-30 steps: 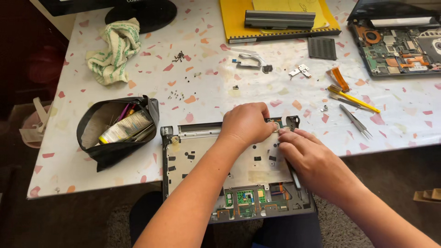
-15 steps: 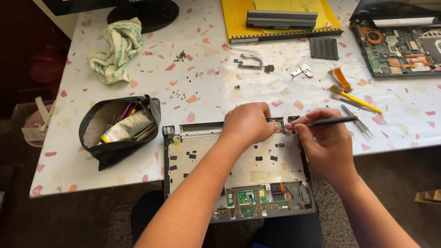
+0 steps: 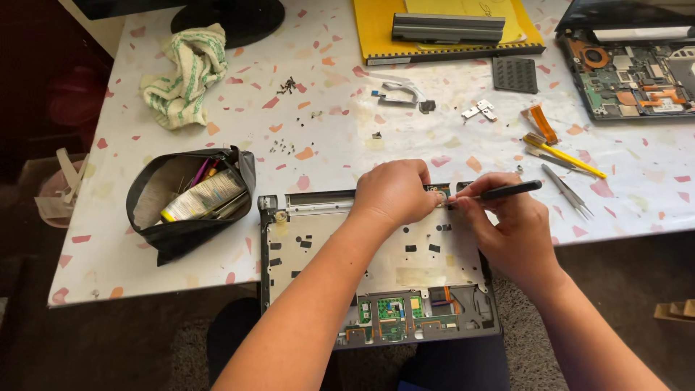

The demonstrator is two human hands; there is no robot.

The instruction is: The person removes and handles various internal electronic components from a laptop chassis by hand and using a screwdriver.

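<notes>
An upturned laptop palmrest panel (image 3: 326, 246) lies at the table's near edge, its green circuit boards toward me. My left hand (image 3: 394, 192) presses on the panel's far edge, fingers curled over a small round part near the hinge. My right hand (image 3: 507, 224) grips a black screwdriver (image 3: 510, 190) held almost level, its tip at that same spot beside my left fingers.
A black tool pouch (image 3: 184, 206) sits left of the panel. A striped cloth (image 3: 181, 76) lies far left. Tweezers (image 3: 568, 190), a yellow-handled tool (image 3: 565, 154), loose screws (image 3: 287, 85), small brackets (image 3: 480, 110), a yellow folder with a battery (image 3: 447, 27) and an opened laptop base (image 3: 633, 69) occupy the table.
My right hand picked up the black screwdriver from the table at right and brought its tip to the panel's far edge. My left hand stayed in place.
</notes>
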